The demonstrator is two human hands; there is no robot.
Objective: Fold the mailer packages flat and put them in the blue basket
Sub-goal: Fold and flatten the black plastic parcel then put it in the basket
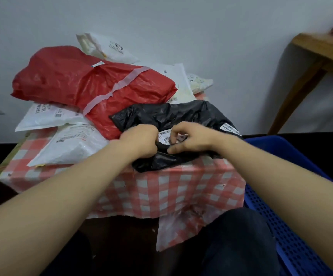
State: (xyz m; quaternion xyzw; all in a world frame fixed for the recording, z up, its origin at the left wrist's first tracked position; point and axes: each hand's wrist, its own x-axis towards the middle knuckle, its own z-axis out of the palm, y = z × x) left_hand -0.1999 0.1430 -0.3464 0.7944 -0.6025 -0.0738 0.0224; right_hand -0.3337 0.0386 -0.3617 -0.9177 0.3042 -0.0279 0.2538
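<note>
**Both hands on the black mailer at the near edge of the surface**

Head view, the only one. The left hand [141, 141] and right hand [191, 139] meet over a crumpled black mailer [173, 116] lying at the front right of the surface [171, 188], which wears a red-and-white checked cloth. Left grip: fingers curled in tight, bunching the black plastic; fingertips hidden under the hand. Right grip: thumb and forefinger closed in a pinch on the bag's fold beside a white label [164, 137], the other fingers loosely bent. The label's print is partly covered and blurred; a second label [229, 129] at the bag's right end reads only in part.

Behind, a bulky red mailer [86, 84] crossed by a pale tape strip lies on top of the pile, its near corner tucked under the black bag. White mailers [70, 144] lie beneath and left of it, more white ones [106, 47] behind; how many, cannot tell, since they overlap.

The blue basket [293, 226] stands low at the right, just beside the surface, cut off by the frame edge and crossed by the right forearm; its inside is barely visible. A wooden table [321, 50] is cut off at upper right, with a blurred reddish item on it. A dark-clothed knee [237, 242] shows at the bottom.
</note>
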